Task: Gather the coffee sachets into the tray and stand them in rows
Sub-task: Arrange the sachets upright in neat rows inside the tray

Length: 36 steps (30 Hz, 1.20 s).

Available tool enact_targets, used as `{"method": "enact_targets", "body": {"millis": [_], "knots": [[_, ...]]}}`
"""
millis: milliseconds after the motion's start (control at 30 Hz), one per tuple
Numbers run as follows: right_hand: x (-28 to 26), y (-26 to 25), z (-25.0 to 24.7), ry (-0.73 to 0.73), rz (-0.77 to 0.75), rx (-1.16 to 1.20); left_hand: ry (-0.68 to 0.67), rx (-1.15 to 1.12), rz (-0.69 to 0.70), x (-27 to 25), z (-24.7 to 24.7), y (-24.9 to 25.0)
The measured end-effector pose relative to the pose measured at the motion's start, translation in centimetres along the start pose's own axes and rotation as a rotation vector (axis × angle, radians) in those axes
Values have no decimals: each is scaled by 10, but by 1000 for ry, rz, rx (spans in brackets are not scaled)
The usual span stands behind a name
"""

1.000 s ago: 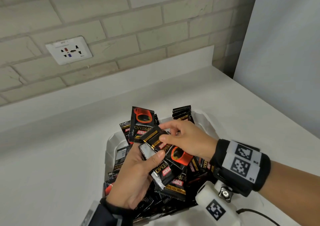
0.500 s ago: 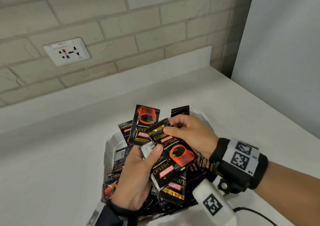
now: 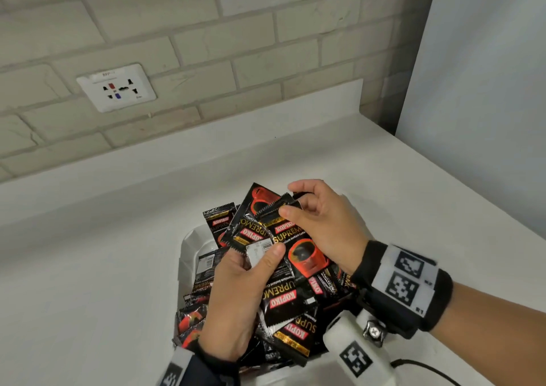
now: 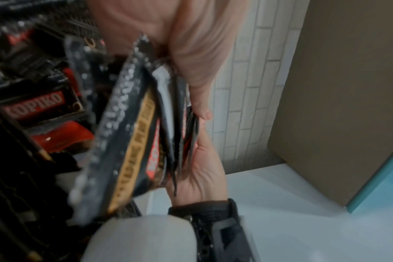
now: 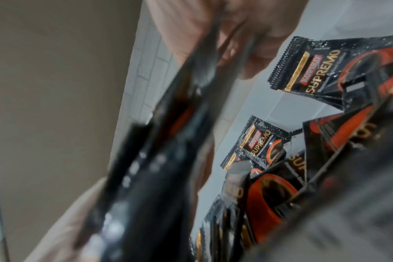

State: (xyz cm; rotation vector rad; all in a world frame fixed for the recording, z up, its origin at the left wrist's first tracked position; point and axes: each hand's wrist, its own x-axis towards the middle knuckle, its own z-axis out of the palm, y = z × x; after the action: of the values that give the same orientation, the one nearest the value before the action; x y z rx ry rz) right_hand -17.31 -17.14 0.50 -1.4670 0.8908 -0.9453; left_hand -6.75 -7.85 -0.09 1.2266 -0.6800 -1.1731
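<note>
Black-and-red Kopiko coffee sachets (image 3: 283, 303) lie heaped in a white tray (image 3: 189, 246) on the counter. My left hand (image 3: 236, 297) grips a fanned stack of sachets (image 3: 257, 232) above the heap, thumb pressed on a silver sachet back; the stack (image 4: 146, 127) shows edge-on in the left wrist view. My right hand (image 3: 319, 223) pinches the top edge of one sachet (image 3: 295, 246) with a red cup printed on it, laid against that stack. In the right wrist view this sachet (image 5: 159, 141) is a dark blur in front of the loose sachets (image 5: 258, 150).
The tray sits near the front of a white counter (image 3: 103, 267), with a brick wall and a wall socket (image 3: 116, 90) behind. A pale panel (image 3: 487, 90) stands at the right. A black cable (image 3: 425, 368) trails by my right wrist.
My right hand has turned its sachet upright and brought it against the stack in my left hand. Both hands have lifted slightly toward the wall.
</note>
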Motion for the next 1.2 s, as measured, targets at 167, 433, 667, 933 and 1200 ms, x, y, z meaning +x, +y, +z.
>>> {"method": "enact_targets", "body": {"millis": [167, 433, 667, 933, 1200], "knots": [[-3, 5, 7, -29, -55, -63, 8, 49, 40, 0, 0, 1], [-4, -9, -15, -179, -65, -240, 13, 140, 45, 1, -8, 4], [8, -24, -41, -467, 84, -363, 30, 271, 74, -1, -7, 4], [41, -54, -81, -383, 94, -566, 194, 320, 170, -2, -25, 19], [66, -24, -81, -433, -80, -1149, 327, 264, 206, -11, -38, 37]]}}
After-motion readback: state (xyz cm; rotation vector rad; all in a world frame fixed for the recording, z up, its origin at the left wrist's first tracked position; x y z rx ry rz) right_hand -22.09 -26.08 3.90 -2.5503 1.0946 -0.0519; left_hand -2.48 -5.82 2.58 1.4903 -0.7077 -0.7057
